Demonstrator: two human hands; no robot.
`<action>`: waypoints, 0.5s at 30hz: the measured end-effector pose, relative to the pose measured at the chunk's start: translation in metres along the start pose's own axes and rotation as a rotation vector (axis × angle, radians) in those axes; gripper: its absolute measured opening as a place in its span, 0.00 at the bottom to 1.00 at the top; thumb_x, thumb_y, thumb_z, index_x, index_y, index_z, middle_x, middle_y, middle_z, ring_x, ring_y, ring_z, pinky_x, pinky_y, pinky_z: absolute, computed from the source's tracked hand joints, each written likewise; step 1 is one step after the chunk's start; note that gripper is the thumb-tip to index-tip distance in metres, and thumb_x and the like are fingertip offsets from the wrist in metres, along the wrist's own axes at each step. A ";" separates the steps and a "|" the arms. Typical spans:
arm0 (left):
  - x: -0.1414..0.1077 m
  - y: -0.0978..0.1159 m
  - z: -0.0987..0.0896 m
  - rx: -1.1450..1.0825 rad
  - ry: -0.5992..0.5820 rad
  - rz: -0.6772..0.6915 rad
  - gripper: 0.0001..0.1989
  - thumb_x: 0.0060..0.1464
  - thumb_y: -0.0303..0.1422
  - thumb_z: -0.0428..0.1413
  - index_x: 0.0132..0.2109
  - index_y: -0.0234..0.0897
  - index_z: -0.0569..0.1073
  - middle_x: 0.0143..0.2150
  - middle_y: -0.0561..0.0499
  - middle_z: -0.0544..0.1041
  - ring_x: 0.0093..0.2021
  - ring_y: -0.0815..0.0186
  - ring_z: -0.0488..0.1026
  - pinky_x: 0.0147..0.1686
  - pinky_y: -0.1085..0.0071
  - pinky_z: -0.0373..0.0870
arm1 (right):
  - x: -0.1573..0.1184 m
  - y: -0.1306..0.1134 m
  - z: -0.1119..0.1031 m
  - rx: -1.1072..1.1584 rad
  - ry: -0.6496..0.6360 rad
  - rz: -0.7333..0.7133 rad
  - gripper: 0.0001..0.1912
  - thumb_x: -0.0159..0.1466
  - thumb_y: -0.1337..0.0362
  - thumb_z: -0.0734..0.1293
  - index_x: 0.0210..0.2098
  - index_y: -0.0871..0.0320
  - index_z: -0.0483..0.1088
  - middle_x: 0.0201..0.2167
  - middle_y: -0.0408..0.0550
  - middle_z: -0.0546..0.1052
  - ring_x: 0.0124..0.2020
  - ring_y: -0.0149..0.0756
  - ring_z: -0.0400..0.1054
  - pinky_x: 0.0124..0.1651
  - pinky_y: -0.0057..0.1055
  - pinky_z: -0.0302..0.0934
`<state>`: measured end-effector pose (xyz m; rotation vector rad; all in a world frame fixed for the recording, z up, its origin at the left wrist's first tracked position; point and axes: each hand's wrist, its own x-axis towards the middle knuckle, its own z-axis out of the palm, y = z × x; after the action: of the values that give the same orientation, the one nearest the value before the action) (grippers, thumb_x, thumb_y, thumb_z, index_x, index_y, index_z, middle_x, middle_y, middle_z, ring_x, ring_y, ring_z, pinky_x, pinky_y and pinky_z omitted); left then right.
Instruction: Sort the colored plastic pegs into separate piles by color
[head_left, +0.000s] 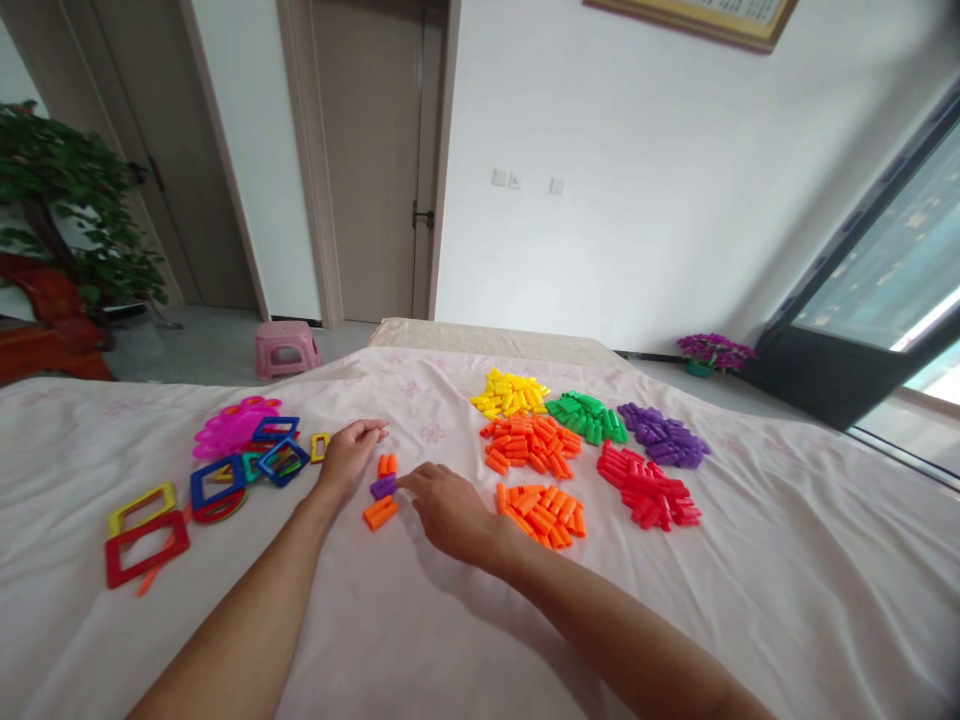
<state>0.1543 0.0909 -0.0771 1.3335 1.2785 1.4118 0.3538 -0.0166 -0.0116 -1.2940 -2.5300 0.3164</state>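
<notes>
A purple plastic building piece point(383, 487) lies on the sheet between two orange groups. An orange pair of tubes point(388, 465) stands just beyond it, and an orange block point(380, 513) is on the near side. My right hand point(448, 507) reaches in from the right, its bent fingertips closed at the purple piece's right edge. To the upper left, my left hand point(351, 452) rests low over the sheet with its fingers pressed together. Whatever those fingers may hold is too small to make out.
On the right are piles of yellow point(510, 393), orange point(531, 443), green point(587, 416), purple point(663, 434) and red pieces point(649, 485), plus a nearer orange pile point(541, 514). Coloured frames point(217, 482) and a pink flower-shaped piece point(234, 427) lie left. A pink stool point(286, 348) stands beyond.
</notes>
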 end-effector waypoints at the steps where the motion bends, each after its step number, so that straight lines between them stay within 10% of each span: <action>1: 0.000 0.001 0.000 -0.009 0.002 -0.002 0.18 0.49 0.39 0.58 0.44 0.33 0.79 0.42 0.41 0.82 0.46 0.56 0.79 0.49 0.62 0.73 | 0.009 -0.004 0.004 -0.047 -0.014 -0.023 0.23 0.64 0.73 0.62 0.56 0.52 0.70 0.51 0.50 0.75 0.49 0.40 0.70 0.49 0.33 0.64; 15: -0.003 0.008 -0.001 0.069 -0.013 -0.019 0.18 0.48 0.40 0.59 0.44 0.35 0.79 0.42 0.43 0.83 0.47 0.55 0.79 0.51 0.61 0.71 | 0.022 -0.015 0.010 -0.326 -0.081 -0.061 0.13 0.62 0.71 0.63 0.47 0.62 0.68 0.44 0.56 0.74 0.43 0.44 0.69 0.42 0.37 0.66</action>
<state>0.1544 0.0869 -0.0699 1.3699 1.3388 1.3550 0.3267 -0.0079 -0.0127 -1.3325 -2.7688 -0.0636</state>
